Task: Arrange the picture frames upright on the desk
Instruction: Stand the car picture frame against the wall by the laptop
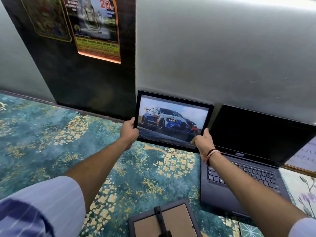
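A black picture frame with a racing-car picture [172, 119] stands tilted back near the grey wall, its lower edge close to the desk. My left hand [129, 130] grips its left side and my right hand [202, 142] grips its lower right corner. A second frame [162, 219] lies face down at the near edge, brown backing and black stand upward. A third frame with a gold edge and pale text [304, 156] leans at the far right, partly cut off.
An open black laptop [248, 151] sits right of the held frame, its dark screen against the wall. A teal floral cloth [68, 142] covers the desk. A dark panel with posters [95, 31] hangs at the back left. A floral card [302, 194] lies at the right edge.
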Motion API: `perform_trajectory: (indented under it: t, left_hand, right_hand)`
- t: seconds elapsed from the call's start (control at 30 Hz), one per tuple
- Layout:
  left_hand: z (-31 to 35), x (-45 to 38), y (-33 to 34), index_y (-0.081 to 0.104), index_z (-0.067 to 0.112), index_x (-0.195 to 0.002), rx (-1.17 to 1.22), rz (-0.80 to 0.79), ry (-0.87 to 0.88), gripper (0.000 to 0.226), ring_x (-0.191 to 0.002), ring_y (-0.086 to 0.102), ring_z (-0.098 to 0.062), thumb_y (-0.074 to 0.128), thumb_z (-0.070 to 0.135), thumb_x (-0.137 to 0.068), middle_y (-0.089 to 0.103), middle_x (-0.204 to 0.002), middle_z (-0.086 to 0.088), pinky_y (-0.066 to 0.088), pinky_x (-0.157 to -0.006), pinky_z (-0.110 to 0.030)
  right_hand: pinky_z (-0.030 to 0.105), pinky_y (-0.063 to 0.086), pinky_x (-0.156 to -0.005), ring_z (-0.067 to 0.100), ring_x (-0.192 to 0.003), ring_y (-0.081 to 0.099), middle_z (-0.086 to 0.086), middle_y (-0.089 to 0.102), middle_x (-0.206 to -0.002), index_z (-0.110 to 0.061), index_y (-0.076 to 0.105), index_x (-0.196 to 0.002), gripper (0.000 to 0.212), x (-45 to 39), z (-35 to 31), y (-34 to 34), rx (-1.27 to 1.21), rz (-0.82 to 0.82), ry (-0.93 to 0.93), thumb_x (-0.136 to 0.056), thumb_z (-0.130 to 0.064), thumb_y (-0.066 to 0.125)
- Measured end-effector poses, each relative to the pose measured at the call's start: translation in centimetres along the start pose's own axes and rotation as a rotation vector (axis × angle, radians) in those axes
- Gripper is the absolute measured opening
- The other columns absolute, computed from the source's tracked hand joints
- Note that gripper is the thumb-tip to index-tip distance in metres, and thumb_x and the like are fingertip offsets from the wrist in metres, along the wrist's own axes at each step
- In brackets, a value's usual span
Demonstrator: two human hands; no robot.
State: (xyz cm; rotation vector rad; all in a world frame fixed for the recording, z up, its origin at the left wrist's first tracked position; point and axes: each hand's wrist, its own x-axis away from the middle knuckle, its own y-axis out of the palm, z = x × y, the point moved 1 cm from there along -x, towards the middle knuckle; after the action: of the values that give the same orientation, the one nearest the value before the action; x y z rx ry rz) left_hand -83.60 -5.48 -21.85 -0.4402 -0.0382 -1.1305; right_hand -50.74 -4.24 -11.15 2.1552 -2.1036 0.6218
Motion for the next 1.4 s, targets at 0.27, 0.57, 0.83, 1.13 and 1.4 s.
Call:
perform_trajectory:
  t: [0.27, 0.57, 0.83, 1.13, 1.4]
  left_hand:
    - [2.7, 4.0, 0.0, 0.037, 0.022, -0.159, 0.025, -0.017, 0.003, 0.086, -0.141, 0.051, -0.026, 0.052, -0.01, -0.08, 0.049, -0.158, -0.003, 0.055, -0.101, -0.036]
    - [4.4, 6.7, 0.0, 0.024, 0.013, -0.164, 0.04, -0.019, -0.049, 0.084, -0.145, 0.044, -0.028, 0.054, -0.013, -0.089, 0.039, -0.163, -0.008, 0.044, -0.107, -0.033]
    - [5.1, 7.8, 0.1, 0.053, 0.011, -0.146, 0.03, -0.085, -0.071, 0.068, -0.121, 0.062, -0.031, 0.05, -0.019, -0.084, 0.068, -0.124, -0.007, 0.045, -0.092, -0.03]
    - [5.5, 9.2, 0.3, 0.049, 0.009, -0.149, 0.061, -0.095, -0.107, 0.068, -0.121, 0.06, -0.029, 0.054, -0.02, -0.086, 0.07, -0.12, -0.005, 0.044, -0.096, -0.031]
    - [8.8, 16.1, 2.7, 0.021, 0.009, -0.164, 0.096, -0.158, -0.174, 0.084, -0.144, 0.044, -0.031, 0.057, -0.013, -0.092, 0.031, -0.167, -0.018, 0.038, -0.113, -0.041]
  right_hand:
    - [0.02, 0.021, -0.104, 0.023, -0.156, 0.01, 0.004, -0.011, -0.17, -0.011, 0.0, -0.161, 0.085, 1.3, 1.2, 1.5, 0.26, 0.075, -0.126, -0.091, 0.0, 0.047]
    - [0.049, 0.026, -0.123, 0.027, -0.155, 0.018, 0.005, 0.008, -0.17, -0.013, 0.006, -0.161, 0.088, 2.4, 2.2, 1.4, 0.211, -0.022, -0.014, -0.086, -0.008, 0.05]
    - [0.042, 0.019, -0.125, 0.023, -0.157, 0.007, 0.002, -0.004, -0.171, -0.014, 0.002, -0.162, 0.084, 2.2, 2.2, 1.4, 0.215, -0.071, -0.014, -0.092, -0.002, 0.046]
    - [0.026, 0.033, -0.107, 0.02, -0.155, 0.017, -0.003, 0.002, -0.17, -0.015, 0.007, -0.162, 0.084, 2.5, 3.1, 0.5, 0.198, -0.091, -0.084, -0.094, -0.003, 0.055]
    - [0.038, 0.029, -0.121, 0.021, -0.149, 0.031, 0.0, 0.03, -0.162, -0.012, 0.025, -0.159, 0.078, 6.8, 2.8, -2.1, 0.055, -0.089, -0.009, -0.09, -0.007, 0.061]
